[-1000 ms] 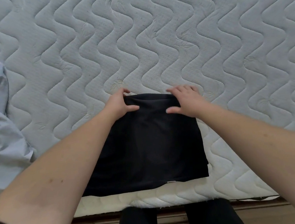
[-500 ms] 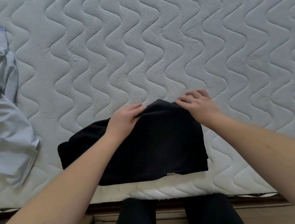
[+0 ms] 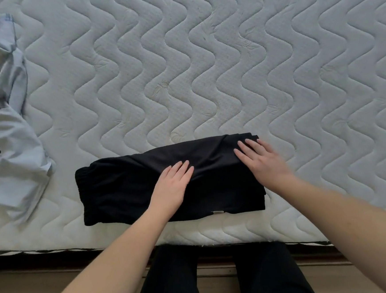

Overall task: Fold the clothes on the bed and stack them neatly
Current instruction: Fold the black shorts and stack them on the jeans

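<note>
A black garment (image 3: pixel 121 189) lies folded into a wide rectangle near the front edge of the white quilted mattress (image 3: pixel 204 64). Its elastic waistband shows at the left end, and a small white label sits on its near edge. My left hand (image 3: pixel 172 187) lies flat on the middle of the garment with straight fingers. My right hand (image 3: pixel 261 161) lies flat on the right part, fingers spread and pointing to the far left. Neither hand grips the cloth.
A crumpled pale blue garment (image 3: pixel 5 147) with small black paw prints lies at the left edge of the mattress. The bed's wooden frame (image 3: pixel 58 261) and the floor run along the bottom, with my black-trousered legs (image 3: pixel 175 282) against the bed.
The far edge that both hands held has been brought toward me and laid down. The garment is now a shorter, wider rectangle, and both hands have let go and lie flat on it.
</note>
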A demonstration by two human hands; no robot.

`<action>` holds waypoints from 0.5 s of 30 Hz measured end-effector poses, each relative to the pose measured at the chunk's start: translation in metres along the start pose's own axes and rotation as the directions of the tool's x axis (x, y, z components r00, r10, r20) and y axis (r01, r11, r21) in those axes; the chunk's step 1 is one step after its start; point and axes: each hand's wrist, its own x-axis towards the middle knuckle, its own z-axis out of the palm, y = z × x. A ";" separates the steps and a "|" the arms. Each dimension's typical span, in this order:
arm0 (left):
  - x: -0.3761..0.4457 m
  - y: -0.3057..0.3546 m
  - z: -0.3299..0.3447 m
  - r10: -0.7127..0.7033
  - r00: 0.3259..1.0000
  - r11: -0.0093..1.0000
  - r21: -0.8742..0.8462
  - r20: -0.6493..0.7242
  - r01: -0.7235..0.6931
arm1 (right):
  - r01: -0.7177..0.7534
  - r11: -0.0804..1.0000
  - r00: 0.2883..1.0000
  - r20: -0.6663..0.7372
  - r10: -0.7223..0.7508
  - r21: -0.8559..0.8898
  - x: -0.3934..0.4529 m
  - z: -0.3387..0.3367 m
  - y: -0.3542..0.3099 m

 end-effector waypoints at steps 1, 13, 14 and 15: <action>-0.003 -0.001 0.002 -0.014 1.000 1.000 0.021 -0.001 0.014 | -0.026 1.000 0.999 0.023 0.026 0.009 -0.003 0.001 -0.003; 0.034 0.008 -0.011 -0.044 0.997 0.991 -0.129 -0.056 0.036 | -0.703 0.236 0.592 0.367 0.718 0.671 0.018 -0.016 -0.013; 0.043 0.011 -0.013 -0.049 0.997 0.987 -0.154 -0.068 0.038 | -0.730 0.185 0.559 0.419 0.716 0.658 0.025 -0.017 -0.010; 0.052 0.014 -0.014 -0.057 0.996 0.984 -0.173 -0.074 0.043 | -0.764 0.134 0.522 0.482 0.703 0.631 0.031 -0.018 -0.009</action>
